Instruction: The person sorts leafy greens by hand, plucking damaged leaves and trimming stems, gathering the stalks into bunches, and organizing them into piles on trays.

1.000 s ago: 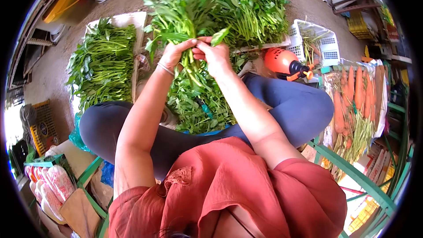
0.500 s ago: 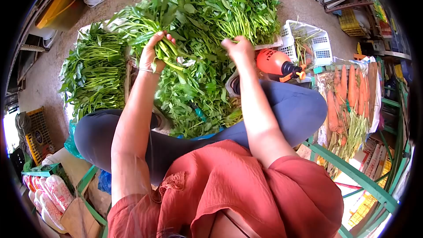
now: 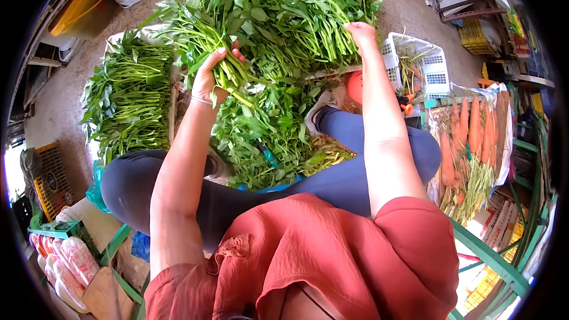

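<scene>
The left hand (image 3: 208,79) grips a bunch of greens (image 3: 198,38). The right hand (image 3: 364,37) meets stalks (image 3: 339,10) slanting leftward-away at the pile's (image 3: 278,15) right edge; whether its fingers pinch any is unclear.

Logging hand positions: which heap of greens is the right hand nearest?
The far heap, top centre: the right hand is at its right edge. The left heap and the heap between the legs lie farther off.

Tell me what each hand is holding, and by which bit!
The left hand holds a bunch of greens by its stems. The right hand is at the stems of the big pile; I can't tell whether it grips any.
</scene>
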### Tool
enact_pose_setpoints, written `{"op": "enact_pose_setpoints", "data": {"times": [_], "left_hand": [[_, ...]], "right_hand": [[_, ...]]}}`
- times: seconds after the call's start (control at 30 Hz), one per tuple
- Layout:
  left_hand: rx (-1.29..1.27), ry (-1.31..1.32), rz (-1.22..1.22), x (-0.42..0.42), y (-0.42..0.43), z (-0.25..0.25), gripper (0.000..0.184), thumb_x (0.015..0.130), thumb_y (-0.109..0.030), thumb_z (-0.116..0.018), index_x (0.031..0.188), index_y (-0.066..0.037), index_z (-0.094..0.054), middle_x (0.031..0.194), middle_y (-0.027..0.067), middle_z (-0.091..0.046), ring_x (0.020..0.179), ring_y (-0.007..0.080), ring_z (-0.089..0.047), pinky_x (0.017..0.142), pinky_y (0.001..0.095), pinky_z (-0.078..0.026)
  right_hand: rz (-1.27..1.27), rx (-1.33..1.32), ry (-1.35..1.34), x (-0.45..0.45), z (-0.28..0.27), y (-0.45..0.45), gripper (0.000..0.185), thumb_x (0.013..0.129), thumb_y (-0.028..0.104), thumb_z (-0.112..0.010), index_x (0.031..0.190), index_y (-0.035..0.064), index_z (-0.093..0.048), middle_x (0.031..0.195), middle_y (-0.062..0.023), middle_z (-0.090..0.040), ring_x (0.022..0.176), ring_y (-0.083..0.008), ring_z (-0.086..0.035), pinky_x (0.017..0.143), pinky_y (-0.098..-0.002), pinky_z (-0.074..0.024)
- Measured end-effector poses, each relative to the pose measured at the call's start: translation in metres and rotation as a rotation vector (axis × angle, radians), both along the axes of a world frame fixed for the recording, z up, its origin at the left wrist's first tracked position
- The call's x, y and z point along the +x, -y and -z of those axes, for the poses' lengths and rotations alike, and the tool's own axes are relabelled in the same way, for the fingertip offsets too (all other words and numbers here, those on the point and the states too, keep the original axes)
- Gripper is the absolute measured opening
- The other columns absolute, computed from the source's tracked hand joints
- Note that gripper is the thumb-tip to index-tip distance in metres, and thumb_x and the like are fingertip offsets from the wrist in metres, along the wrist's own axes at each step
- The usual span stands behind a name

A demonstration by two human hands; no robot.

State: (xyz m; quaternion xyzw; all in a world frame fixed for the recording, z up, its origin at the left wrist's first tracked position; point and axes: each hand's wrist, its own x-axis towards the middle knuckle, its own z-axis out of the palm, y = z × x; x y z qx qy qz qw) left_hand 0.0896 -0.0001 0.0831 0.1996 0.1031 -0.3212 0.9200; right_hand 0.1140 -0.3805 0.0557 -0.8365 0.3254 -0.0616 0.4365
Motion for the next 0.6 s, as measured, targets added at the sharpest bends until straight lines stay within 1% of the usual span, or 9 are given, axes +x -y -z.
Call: {"op": "enact_pose_setpoints", "data": {"times": [0.03,0.17,0.2,0.27,0.33,0.4,0.47,0.53,0.6], "left_hand": [[0.004,-0.022,0.001,0.000,0.001,0.001,0.033,0.077,-0.012,-0.058,0.105,0.004,-0.049,0.082,0.0109,-0.059,0.079,0.0238,-0.056,0.076,0.0331,-0.047],[0.036,-0.065,-0.052,0.001,0.006,0.003,0.026,0.077,-0.013,-0.058,0.097,0.002,-0.052,0.082,0.0113,-0.059,0.077,0.0253,-0.056,0.074,0.0349,-0.048],[0.060,-0.058,-0.063,0.000,0.005,0.003,0.027,0.076,-0.012,-0.058,0.098,0.002,-0.052,0.082,0.0117,-0.058,0.076,0.0253,-0.056,0.073,0.0347,-0.048],[0.070,-0.073,-0.087,0.001,0.006,0.004,0.026,0.076,-0.012,-0.057,0.098,0.002,-0.051,0.082,0.0120,-0.058,0.076,0.0250,-0.056,0.073,0.0346,-0.048],[0.031,-0.121,-0.067,0.002,0.004,0.006,0.026,0.076,-0.011,-0.057,0.097,0.002,-0.051,0.081,0.0120,-0.058,0.076,0.0246,-0.056,0.073,0.0343,-0.048],[0.066,-0.141,-0.129,0.001,0.006,0.001,0.025,0.076,-0.011,-0.057,0.097,0.002,-0.051,0.080,0.0120,-0.058,0.075,0.0242,-0.056,0.073,0.0343,-0.048],[0.116,-0.093,-0.136,-0.003,0.005,-0.005,0.024,0.076,-0.011,-0.057,0.096,0.002,-0.051,0.080,0.0119,-0.058,0.075,0.0239,-0.056,0.074,0.0343,-0.048],[0.097,-0.116,-0.142,-0.001,0.005,0.002,0.023,0.076,-0.011,-0.057,0.094,0.002,-0.052,0.080,0.0119,-0.058,0.074,0.0239,-0.056,0.074,0.0344,-0.048],[0.076,-0.139,-0.117,0.002,0.003,0.005,0.022,0.075,-0.010,-0.058,0.092,0.002,-0.052,0.079,0.0119,-0.058,0.073,0.0238,-0.056,0.074,0.0344,-0.048]], "right_hand": [[0.026,0.072,0.040,-0.001,0.002,0.005,0.026,0.069,0.022,-0.070,0.085,0.0013,-0.064,0.076,-0.0055,-0.063,0.068,-0.0101,-0.056,0.062,-0.0227,-0.0428],[0.112,0.387,0.147,-0.005,-0.003,0.008,0.027,0.074,0.021,-0.067,0.093,0.0027,-0.062,0.079,-0.0058,-0.063,0.068,-0.0129,-0.058,0.058,-0.0235,-0.0444],[0.148,0.366,0.231,-0.006,-0.003,0.006,0.028,0.075,0.021,-0.066,0.094,0.0016,-0.062,0.080,-0.0067,-0.063,0.067,-0.0129,-0.059,0.058,-0.0239,-0.0450],[0.085,0.050,0.081,-0.006,0.005,0.010,0.031,0.071,0.026,-0.067,0.095,0.0067,-0.064,0.086,-0.0077,-0.064,0.076,-0.0156,-0.060,0.070,-0.0268,-0.0455],[0.011,-0.384,-0.307,-0.012,-0.028,-0.013,0.024,0.074,0.030,-0.061,0.093,0.0172,-0.065,0.092,-0.0061,-0.064,0.085,-0.0252,-0.060,0.077,-0.0337,-0.0448],[0.116,-0.376,-0.082,-0.014,-0.040,-0.017,0.023,0.076,0.030,-0.059,0.092,0.0148,-0.064,0.088,-0.0086,-0.064,0.084,-0.0253,-0.060,0.075,-0.0342,-0.0448],[0.135,-0.583,0.206,-0.012,-0.052,-0.024,0.022,0.077,0.029,-0.058,0.091,0.0128,-0.064,0.082,-0.0107,-0.064,0.074,-0.0275,-0.061,0.064,-0.0358,-0.0459],[0.124,-0.473,0.269,-0.017,-0.058,-0.038,0.023,0.077,0.029,-0.058,0.091,0.0116,-0.063,0.077,-0.0107,-0.063,0.070,-0.0290,-0.061,0.061,-0.0362,-0.0462],[-0.025,-0.571,-0.010,-0.016,-0.016,-0.041,0.023,0.076,0.028,-0.058,0.090,0.0101,-0.061,0.082,-0.0136,-0.062,0.076,-0.0295,-0.060,0.066,-0.0357,-0.0459]]}}
